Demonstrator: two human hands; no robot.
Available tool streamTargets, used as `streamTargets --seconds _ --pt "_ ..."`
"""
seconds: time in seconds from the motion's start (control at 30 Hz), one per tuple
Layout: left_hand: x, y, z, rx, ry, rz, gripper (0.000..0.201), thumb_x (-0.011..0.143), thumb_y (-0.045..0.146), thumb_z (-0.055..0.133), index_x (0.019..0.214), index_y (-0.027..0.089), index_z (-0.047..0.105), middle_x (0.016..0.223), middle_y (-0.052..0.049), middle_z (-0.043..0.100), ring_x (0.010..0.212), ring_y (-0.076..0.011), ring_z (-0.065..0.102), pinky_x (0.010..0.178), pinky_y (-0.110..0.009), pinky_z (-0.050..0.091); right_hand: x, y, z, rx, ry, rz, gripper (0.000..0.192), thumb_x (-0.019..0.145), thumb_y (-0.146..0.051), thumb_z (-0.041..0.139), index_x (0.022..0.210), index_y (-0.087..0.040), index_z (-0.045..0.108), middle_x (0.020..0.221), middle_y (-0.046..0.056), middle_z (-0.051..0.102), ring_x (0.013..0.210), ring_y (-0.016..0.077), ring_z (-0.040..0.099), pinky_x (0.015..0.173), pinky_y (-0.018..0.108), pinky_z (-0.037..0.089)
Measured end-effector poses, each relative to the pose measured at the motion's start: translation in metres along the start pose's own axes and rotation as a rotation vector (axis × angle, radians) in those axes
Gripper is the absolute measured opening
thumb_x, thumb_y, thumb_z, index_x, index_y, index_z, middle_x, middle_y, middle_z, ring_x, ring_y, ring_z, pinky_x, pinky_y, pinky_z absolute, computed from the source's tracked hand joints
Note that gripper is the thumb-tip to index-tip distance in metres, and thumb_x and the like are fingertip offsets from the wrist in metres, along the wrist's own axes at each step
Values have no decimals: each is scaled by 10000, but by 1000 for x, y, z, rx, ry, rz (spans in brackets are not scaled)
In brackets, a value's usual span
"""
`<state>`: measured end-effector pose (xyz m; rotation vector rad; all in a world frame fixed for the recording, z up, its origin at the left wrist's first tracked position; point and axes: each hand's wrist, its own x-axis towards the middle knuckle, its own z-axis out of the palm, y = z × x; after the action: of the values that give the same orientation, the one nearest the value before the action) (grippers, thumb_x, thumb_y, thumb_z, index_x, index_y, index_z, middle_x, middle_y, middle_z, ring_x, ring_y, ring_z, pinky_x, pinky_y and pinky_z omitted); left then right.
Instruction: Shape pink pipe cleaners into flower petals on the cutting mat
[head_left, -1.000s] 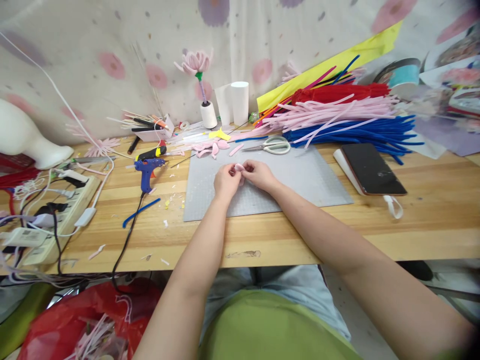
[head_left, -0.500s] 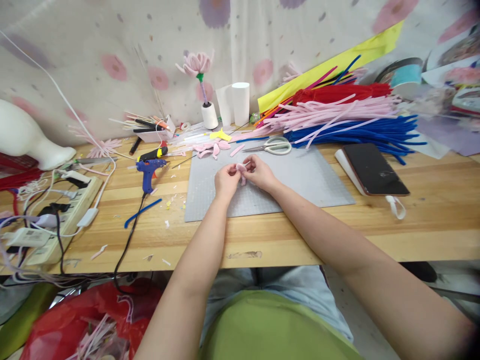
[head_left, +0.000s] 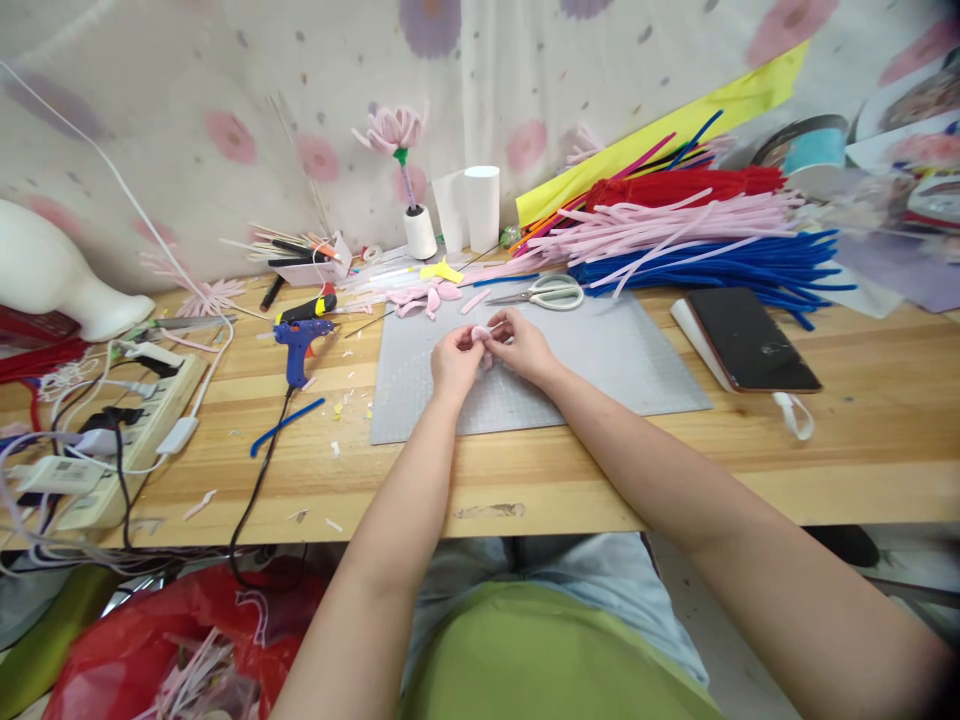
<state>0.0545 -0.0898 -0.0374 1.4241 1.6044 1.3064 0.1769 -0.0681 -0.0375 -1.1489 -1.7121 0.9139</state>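
A person's left hand [head_left: 455, 362] and right hand [head_left: 523, 348] pinch a small pink piece [head_left: 481, 333] between their fingertips over a gray mat [head_left: 607, 360]. Scissors [head_left: 555, 291] lie by the mat's far edge, a glue gun [head_left: 297, 348] rests to its left, and a pink flower [head_left: 395, 130] rises from a white holder [head_left: 420, 235] behind.
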Motion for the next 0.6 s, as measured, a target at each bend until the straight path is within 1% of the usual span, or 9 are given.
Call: streamTargets --seconds 0.1,0.17,0.27,0.4,0.53,0.6 --pt "0 -1 -1 34 -2 12 192 743 250 564 889 181 667 808 -30 698 720 -127 633 696 -239 483 1 1 0 -26 3 -4 250 712 -363 583 871 -204 473 706 -4 631 650 135 581 626 256 430" --pt "0 -1 -1 62 10 3 193 740 246 568 891 184 671 815 -31 699 729 -132 634 699 -243 483 1 2 1 -64 22 -11 235 707 -336 579 874 -204 478 722 -5 627 657 131 576 628 252 430" --pt "1 0 0 87 16 -36 209 739 259 578 909 182 672 841 -34 700 754 -135 633 703 -241 482 1 3 3 -118 65 -12 241 702 -327 578 886 -206 480 735 -7 619 643 127 562 611 248 423" --pt "0 4 1 97 34 -82 224 743 276 579 918 171 670 852 -39 698 757 -134 631 699 -240 482 -2 -3 3 -187 104 -41 227 718 -323 564 897 -207 485 735 -6 611 618 121 546 600 249 411" --pt "-2 6 0 133 73 -46 210 754 277 562 903 170 665 847 -45 696 753 -136 631 718 -248 480 -4 -8 2 -259 128 -98 199 736 -329 554 883 -206 500 732 4 613 629 131 546 602 255 402" --pt "-3 7 0 163 75 -18 207 758 270 555 904 171 662 848 -46 695 756 -136 631 727 -248 478 -3 -6 2 -251 117 -93 198 739 -338 559 876 -206 503 740 6 624 637 134 557 606 256 406"
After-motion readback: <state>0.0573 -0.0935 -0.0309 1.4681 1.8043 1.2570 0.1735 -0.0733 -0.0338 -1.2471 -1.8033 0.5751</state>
